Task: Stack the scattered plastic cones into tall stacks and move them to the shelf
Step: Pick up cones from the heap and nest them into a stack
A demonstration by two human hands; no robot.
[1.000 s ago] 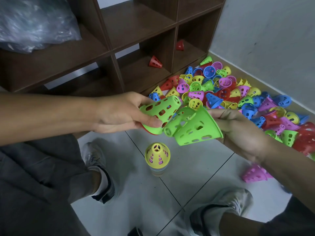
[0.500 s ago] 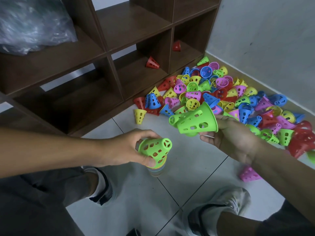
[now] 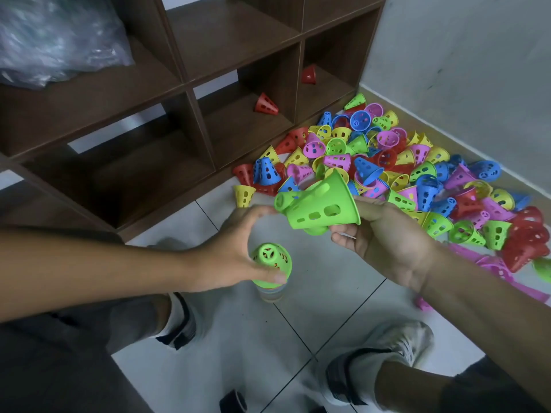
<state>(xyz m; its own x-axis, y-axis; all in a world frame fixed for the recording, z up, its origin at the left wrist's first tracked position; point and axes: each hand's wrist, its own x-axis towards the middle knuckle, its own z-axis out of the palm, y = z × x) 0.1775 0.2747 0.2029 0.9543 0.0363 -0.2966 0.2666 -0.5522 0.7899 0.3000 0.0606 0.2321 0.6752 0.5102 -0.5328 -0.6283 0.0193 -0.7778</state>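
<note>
At the far left a clear plastic bag [image 3: 56, 40] lay on an upper board of the dark wooden shelf [image 3: 185, 81]. Two red cones sat in its lower compartments, one lying on its side [image 3: 265, 104], the other upright further right [image 3: 309, 74].

The left hand [image 3: 235, 257] was over the floor [image 3: 226, 332], its grip closed around a green cone [image 3: 272, 263]: thumb against the near rim, fingers curled over the far side. That cone stood point up on top of a stack [image 3: 271, 290] rising from the floor tiles; only the lower rims of the stack showed beneath it, and their colours could not be told with certainty.

Just right and higher, the right hand [image 3: 384, 236] held a nested pair of green cones [image 3: 316, 207], tilted with the narrow ends pointing left. The grip was clenched on the wide rim, fingers beneath it. The pair's tip was near the left hand's fingers; contact could not be confirmed.

Behind and right of both hands, a loose pile of cones [image 3: 402, 168] in red, blue, yellow, pink and green covered the floor against the wall [image 3: 462, 70], touching the shelf's base. A pink cone [image 3: 492, 266] lay blurred beside the right forearm.

Two shoes [image 3: 396, 341] flanked the stack below. No legible writing was observed.
</note>
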